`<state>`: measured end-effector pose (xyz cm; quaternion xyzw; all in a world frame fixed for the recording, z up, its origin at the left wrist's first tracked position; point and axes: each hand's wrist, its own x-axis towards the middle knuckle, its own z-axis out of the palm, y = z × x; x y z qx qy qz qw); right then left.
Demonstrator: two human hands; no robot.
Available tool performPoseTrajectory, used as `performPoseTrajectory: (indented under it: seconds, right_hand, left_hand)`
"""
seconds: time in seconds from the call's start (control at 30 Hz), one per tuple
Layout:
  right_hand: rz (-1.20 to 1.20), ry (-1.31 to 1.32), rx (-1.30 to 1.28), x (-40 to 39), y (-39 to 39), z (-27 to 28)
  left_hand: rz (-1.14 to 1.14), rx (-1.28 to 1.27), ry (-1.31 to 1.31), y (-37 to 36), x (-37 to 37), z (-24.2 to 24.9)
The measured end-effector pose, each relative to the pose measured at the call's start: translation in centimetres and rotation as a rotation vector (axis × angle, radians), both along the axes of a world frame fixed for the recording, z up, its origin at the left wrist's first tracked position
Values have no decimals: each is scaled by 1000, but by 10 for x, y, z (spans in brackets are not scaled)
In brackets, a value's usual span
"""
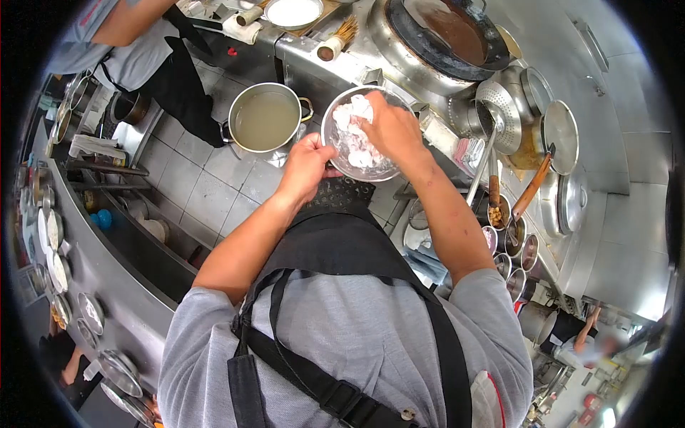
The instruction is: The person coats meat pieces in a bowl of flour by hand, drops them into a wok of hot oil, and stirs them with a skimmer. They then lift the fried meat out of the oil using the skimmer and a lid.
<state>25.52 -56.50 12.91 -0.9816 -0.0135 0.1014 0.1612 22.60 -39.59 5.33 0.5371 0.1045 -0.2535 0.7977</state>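
Note:
In front of my apron is a round metal bowl (389, 169) with white, flour-dusted chunks of food (360, 155) in it. My left hand (308, 162) grips the bowl's rim at the near left, thumb on the edge and fingers underneath. Inside the bowl, the fingers of my right hand (389, 128) are closed around some of the white-coated chunks; my hand partly covers them. What the food is under its coating I cannot make out. A large two-handled pot (230, 118) of cloudy pale liquid stands just left of the bowl.
A big wok (457, 32) of brown liquid sits at the back right. Along the right counter are a perforated strainer (505, 118), ladles and several small containers. A co-worker (153, 64) stands at the upper left. Several plates line the left steel counter (132, 299).

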Motion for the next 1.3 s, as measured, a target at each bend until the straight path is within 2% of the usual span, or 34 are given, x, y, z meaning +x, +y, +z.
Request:
performPoseTrajectory:
  seconds: [0.1,0.17,0.23,0.27,0.37,0.4,0.5,0.57,0.63,0.7,0.77,0.8,0.87,0.9,0.97,1.03,1.1,1.17,1.23,1.27,1.3]
  right_hand:
    - [51,-122,-56,-6,-5,5]
    - [57,-41,-56,-14,-2,11]
    - [333,-8,-20,-22,-9,2]
    - [384,-153,-95,-29,-6,-7]
    - [395,-142,-52,-22,2,-35]
    - [339,-156,24,-23,2,-38]
    - [255,-203,46,-15,-5,-51]
    - [255,-242,38,-10,-4,-38]
    - [145,-52,-75,-4,-2,-19]
    - [127,-74,-53,-1,-2,-17]
    - [46,-328,99,-2,-1,-20]
    - [49,-325,100,-4,0,-19]
    - [60,-101,272,-12,5,-12]
    - [61,-101,274,-14,2,-9]
    - [268,4,384,-18,-7,-2]
    - [249,11,336,-19,-5,-2]
    - [521,-53,135,-14,-6,-13]
    - [508,6,150,-16,-2,-11]
    - [417,18,104,-11,-6,-24]
    - [402,-181,84,-10,-8,-34]
    - [403,-177,84,-9,-12,-40]
  left_hand:
    - [35,-1,1,4,2,5]
    - [51,-7,2,7,4,3]
    - [51,14,-25,10,3,5]
    - [54,11,-24,9,2,2]
    - [18,-38,-47,7,-7,-1]
    - [22,-31,-59,8,-10,1]
    - [21,-2,-85,8,-12,2]
    - [7,23,-80,5,-15,4]
    - [23,15,-57,4,-12,6]
    - [39,4,-32,3,-8,5]
    - [57,-38,-2,4,-6,4]
    - [60,-37,0,5,-5,4]
    - [73,-50,19,8,-3,4]
    - [74,-48,19,10,-2,5]
    - [89,-56,32,15,0,5]
    - [57,-59,30,17,-1,-4]
    - [10,-62,25,15,-3,-9]
    - [-49,31,-87,13,-7,-7]
    - [-65,21,-66,12,-8,-4]
    - [-74,13,-42,13,-10,-2]
    - [-82,5,-15,14,-11,-2]
